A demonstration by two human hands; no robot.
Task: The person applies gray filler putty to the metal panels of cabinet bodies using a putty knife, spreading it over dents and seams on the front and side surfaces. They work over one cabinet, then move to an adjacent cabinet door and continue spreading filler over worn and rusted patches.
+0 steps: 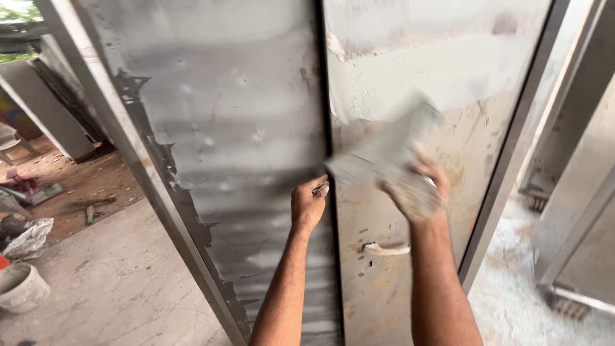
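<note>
We count two door panels (256,128): left hand (309,204) clenched at their seam, right hand (415,189) grasping one blurred sanding sheet (384,150); one handle (386,248) below.

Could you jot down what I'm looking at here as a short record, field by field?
Place: workshop floor, open to a yard on the left
Main thing: tall metal door leaning in a frame, left panel dark grey, right panel patchy pale
Right hand: presses a grey, motion-blurred pad or cloth on the right panel
Left hand: rests at the seam between panels, pinching something small; too small to tell what
Door handle: pale, below the hands
Nearby: round grey basin on the floor, lower left
</note>
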